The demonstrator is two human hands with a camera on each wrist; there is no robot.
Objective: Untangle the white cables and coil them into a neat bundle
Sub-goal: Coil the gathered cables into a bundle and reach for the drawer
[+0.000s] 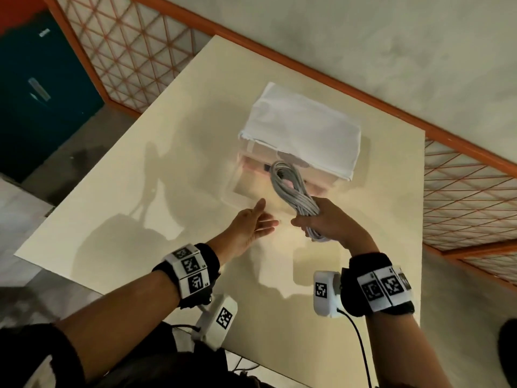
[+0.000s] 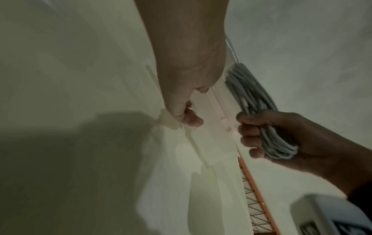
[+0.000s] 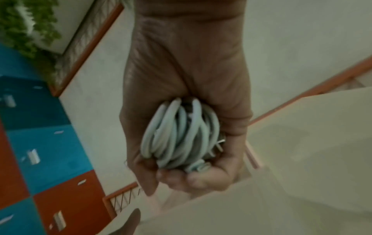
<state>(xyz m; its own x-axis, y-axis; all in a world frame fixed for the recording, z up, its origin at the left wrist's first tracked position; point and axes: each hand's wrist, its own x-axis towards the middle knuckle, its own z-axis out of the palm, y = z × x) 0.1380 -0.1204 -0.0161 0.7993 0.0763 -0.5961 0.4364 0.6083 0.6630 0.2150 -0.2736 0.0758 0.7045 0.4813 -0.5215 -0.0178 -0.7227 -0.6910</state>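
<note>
Up front, the right hand (image 1: 328,221) grips the coiled cables (image 1: 291,186), lifted over the near edge of the clear box (image 1: 251,175). Just beside it the left hand (image 1: 249,225) hovers flat, fingers straight, holding nothing. Bare table (image 1: 140,191) spreads leftward to its edge.

cloth (image 1: 302,127) lies on box (image 1: 321,180) (mid-table (image 1: 140,191)); cable coil (image 1: 291,186) before it, above the table.
</note>
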